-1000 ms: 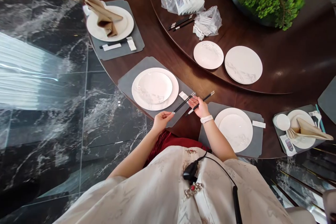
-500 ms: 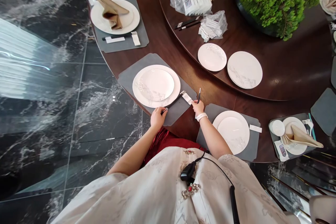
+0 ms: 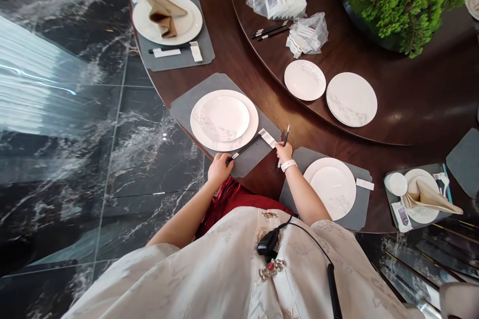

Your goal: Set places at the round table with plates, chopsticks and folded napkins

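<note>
My left hand is closed on the near end of a pair of black chopsticks with silvery bands. Their far end rests on a white chopstick rest, beside stacked white plates on a grey placemat. Just right of the rest, my right hand is closed around more black chopsticks, held upright-slanting, with ends sticking out above and below the fist. How many it holds I cannot tell. Its fingertips are close to the rest; whether they touch it I cannot tell.
Another placemat with plates and a white rest lies to the right. On the raised round turntable stand spare plates, loose chopsticks, plastic bags and a green plant. A folded napkin tops the left setting.
My left hand has slid a little left and back, toward the chopsticks' near end. My right hand has stayed nearly in place, and the whole view has shifted slightly.
</note>
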A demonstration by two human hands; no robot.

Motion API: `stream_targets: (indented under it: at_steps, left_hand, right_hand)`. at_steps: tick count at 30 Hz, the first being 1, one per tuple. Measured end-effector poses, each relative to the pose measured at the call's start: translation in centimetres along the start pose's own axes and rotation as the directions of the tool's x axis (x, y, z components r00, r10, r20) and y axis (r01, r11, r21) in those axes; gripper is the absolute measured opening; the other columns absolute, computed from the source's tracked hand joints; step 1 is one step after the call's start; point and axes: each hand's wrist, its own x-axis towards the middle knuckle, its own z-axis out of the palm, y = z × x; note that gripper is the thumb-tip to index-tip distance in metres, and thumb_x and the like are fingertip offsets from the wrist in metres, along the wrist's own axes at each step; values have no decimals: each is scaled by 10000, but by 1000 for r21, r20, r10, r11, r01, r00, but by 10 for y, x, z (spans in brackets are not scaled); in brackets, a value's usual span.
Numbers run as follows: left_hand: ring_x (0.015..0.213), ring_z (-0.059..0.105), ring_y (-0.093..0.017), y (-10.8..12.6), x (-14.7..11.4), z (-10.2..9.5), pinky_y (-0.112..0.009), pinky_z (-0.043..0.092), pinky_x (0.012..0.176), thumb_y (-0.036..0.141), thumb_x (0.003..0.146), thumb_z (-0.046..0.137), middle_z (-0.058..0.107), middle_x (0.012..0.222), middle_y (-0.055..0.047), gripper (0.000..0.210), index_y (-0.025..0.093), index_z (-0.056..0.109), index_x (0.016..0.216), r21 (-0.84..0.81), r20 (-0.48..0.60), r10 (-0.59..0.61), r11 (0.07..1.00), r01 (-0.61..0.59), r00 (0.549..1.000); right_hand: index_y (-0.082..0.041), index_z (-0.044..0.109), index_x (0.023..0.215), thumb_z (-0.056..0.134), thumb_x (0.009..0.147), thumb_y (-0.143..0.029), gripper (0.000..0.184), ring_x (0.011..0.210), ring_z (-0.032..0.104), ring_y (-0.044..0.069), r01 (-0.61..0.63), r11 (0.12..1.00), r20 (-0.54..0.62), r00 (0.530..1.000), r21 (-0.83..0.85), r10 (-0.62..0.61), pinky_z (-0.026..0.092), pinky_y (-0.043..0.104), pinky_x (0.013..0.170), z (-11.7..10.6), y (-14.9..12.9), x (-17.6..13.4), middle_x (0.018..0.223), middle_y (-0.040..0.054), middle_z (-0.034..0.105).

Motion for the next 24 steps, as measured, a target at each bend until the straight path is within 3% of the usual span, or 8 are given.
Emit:
stream_targets:
  at_steps: [5,10,13,18,21,24]
  left_hand:
    - [775,617,-171,-1,7,-5,-359,524,937,265,871,575,627,1156,-118,318,143,686,1143,-69,10,20,997,-19,1000]
    - [784,611,-175,-1,10,-4,-356,529,933,251,832,574,640,1125,-123,319,131,688,1105,-88,-2,20,996,-20,1000]
    - [775,608,-176,-1,10,-4,-355,535,920,264,818,579,651,1117,-123,304,140,689,1073,-86,-7,23,996,-24,1000]
    - [798,618,-192,-5,10,-8,-371,540,935,311,799,569,659,1107,-132,327,141,682,1056,-55,-10,41,998,-42,999]
    - [911,631,-262,-10,9,-9,-451,513,1017,371,771,566,655,977,-117,410,140,656,1098,9,-35,80,997,-79,996]
    - [1075,595,-352,-13,3,-8,-544,466,1076,496,767,533,589,818,-98,567,110,614,1174,69,-125,91,994,-83,988]
  right_hand:
    - [-229,452,816,737,791,-305,296,460,376,48,-134,983,45,991,126,129,228,158,388,-11,-9,-28,601,-84,464]
    - [-199,461,733,724,806,-341,307,475,414,41,-276,884,211,955,377,208,240,159,397,-34,14,-85,653,-26,554]
    - [-199,453,691,786,763,-417,404,499,455,64,-326,835,281,935,443,216,271,175,411,-48,35,-121,635,1,573]
    - [-214,497,780,766,773,-609,478,498,528,107,-318,835,351,922,450,162,422,228,457,-66,53,-160,611,-29,573]
    - [-234,484,836,689,828,-647,461,412,412,85,-247,803,283,954,543,102,350,209,413,-84,59,-163,527,-96,448]
    - [-247,465,863,590,894,-613,388,385,277,74,-84,798,0,995,597,105,247,196,398,-131,72,-153,512,-124,322]
